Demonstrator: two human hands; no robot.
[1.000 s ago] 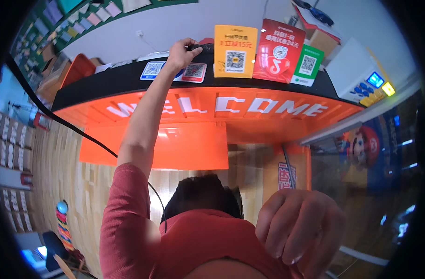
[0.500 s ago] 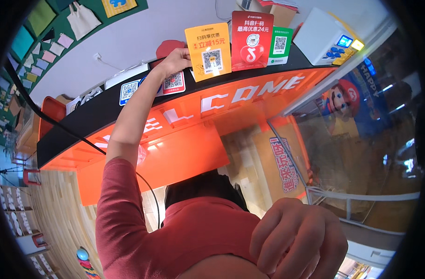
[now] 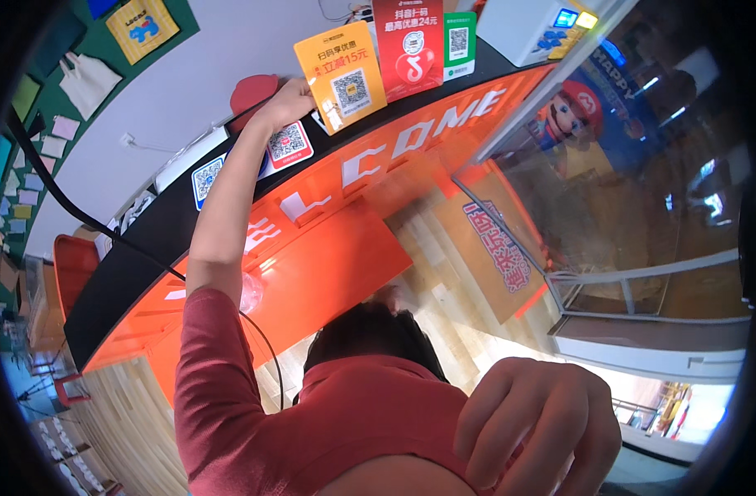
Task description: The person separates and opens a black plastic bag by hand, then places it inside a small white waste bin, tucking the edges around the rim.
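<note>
My left arm reaches up to the counter, and my left hand [image 3: 289, 104] grips the left edge of a yellow sign [image 3: 343, 78] with a square code on it. The fingertips are partly hidden at the sign's edge. A red sign [image 3: 408, 54] stands just right of the yellow one, and a smaller green sign [image 3: 459, 45] is beyond that. Under my left wrist lies a red-bordered code card [image 3: 290, 145], with a blue-bordered code card [image 3: 207, 180] farther left. My right hand [image 3: 543, 426] is close at the lower right, fingers curled; anything inside it is hidden.
The black counter top [image 3: 138, 236] curves over an orange front with white letters. A red round object [image 3: 252, 95] sits behind my left hand. A white machine [image 3: 518, 33] stands at the far right end, beside a glass door [image 3: 626, 190]. A black cable [image 3: 80, 217] crosses the left side.
The view has tilted, and the counter and signs appear shifted left and up. My left hand stays at the yellow sign's edge. My right hand remains curled at the lower right.
</note>
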